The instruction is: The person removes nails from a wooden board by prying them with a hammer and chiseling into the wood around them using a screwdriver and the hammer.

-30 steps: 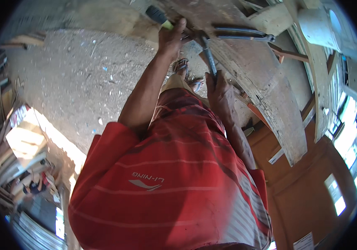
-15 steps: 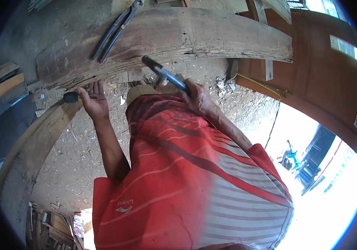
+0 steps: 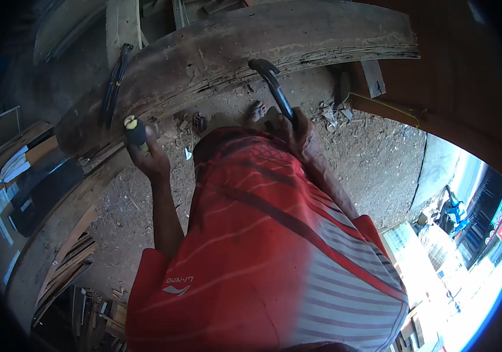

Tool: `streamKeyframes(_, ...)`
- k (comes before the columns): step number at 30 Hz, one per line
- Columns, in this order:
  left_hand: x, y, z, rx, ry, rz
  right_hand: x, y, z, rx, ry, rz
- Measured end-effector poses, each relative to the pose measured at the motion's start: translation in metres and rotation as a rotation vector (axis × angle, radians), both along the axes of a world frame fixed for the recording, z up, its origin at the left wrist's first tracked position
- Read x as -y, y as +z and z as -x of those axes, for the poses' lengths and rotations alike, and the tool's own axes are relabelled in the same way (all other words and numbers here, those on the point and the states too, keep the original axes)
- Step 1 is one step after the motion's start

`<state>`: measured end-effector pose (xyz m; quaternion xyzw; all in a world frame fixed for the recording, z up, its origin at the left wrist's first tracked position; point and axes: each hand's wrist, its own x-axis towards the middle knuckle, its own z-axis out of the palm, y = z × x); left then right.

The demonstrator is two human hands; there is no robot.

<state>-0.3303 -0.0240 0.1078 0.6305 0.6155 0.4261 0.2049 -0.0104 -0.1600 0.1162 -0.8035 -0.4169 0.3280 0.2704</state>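
My right hand is wrapped round the handle of a claw hammer, its dark head raised away from me beside the thick plank's near edge. In my left hand is a hand tool with a dark handle and a yellow end. Its working part is hidden, so I cannot tell its kind. My left fingers are closed round it. Beyond that hand, long-handled pincers lie on the thick, weathered plank, which has a cracked, splintered near edge.
Another long board runs down the left side, with wood offcuts beside it. A brown panel stands at the right. Wood chips litter the dirt floor. My feet show beneath the plank's near edge.
My left fingers have closed round the dark-handled tool, and its yellow end now points up. The hammer has turned so its claw shows. The whole view has shifted.
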Motion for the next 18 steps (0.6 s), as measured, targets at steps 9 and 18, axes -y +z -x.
streamKeyframes(9,-0.003,-0.008,-0.108,-0.231,-0.302,-0.08,0.031,-0.007,-0.096,0.079,-0.138,-0.053)
streamKeyframes(18,-0.023,-0.01,-0.154,-0.286,-0.385,0.072,0.033,-0.026,-0.103,0.099,-0.095,-0.033)
